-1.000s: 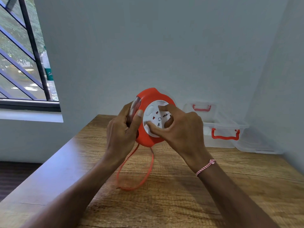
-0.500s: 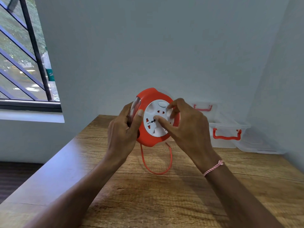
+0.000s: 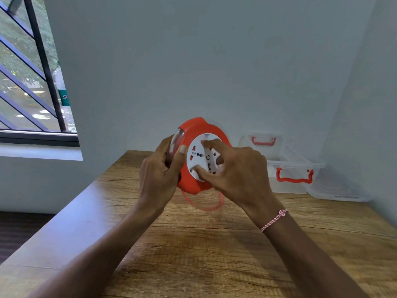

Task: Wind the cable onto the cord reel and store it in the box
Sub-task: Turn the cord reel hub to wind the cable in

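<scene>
An orange cord reel with a white socket face is held upright above the wooden table. My left hand grips its left rim, thumb on the front. The fingertips of my right hand press on the white face. A short loop of orange cable hangs blurred below the reel, just above the table. The clear plastic box with red handles stands at the back right, its lid off.
The box's clear lid lies flat to the right of the box by the wall. A barred window is at the left. The table's left edge drops to a dark floor.
The hanging cable loop has grown much shorter and risen toward the reel. My right hand's fingers have shifted around the white face, which has turned. The left hand holds still.
</scene>
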The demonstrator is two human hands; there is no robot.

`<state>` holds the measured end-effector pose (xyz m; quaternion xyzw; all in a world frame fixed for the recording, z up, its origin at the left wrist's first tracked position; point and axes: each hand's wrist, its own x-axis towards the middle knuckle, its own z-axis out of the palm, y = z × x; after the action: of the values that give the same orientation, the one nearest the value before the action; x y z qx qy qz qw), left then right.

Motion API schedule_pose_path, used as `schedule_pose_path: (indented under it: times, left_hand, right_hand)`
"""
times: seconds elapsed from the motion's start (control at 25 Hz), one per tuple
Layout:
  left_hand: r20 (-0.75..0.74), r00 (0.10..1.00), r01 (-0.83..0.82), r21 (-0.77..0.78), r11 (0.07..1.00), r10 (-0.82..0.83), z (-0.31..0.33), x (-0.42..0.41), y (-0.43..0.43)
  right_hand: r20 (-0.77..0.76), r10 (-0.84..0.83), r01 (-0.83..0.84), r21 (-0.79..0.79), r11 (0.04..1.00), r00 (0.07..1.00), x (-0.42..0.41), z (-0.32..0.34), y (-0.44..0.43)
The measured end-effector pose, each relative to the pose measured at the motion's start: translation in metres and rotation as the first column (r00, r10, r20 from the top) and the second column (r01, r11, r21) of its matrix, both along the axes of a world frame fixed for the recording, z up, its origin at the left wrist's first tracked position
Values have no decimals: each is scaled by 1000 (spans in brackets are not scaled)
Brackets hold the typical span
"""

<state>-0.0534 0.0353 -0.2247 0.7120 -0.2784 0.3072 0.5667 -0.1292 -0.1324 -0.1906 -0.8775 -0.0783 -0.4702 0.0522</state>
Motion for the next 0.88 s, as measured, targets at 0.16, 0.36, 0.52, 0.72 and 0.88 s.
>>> schedule_pose_path:
  times: [0.16,0.36,0.52,0.72,0.88]
  left_hand:
    - [15,1000,-24,51,998,23,-1,-2,-3]
    - [-8,1000,-3,25,1000,3,-1,0,-3]
    - [-20,1000,-17,-35,999,17,0,7,4]
    - [-45,998,46,-54,997,-48,3,6,5]
    - [-26,999,40,-42,998,-41,5,2,4]
  right_hand:
    - [-126,196,-39,739,672,973,12,0,14]
    - [-124,248,-48,806,589,961,9,-1,7]
    - [0,39,-39,106,994,999,1,0,-11]
    - [21,52,-45,-255,966,998,-2,2,-10]
    - [81,48,-29,-222,975,996,-2,1,-5]
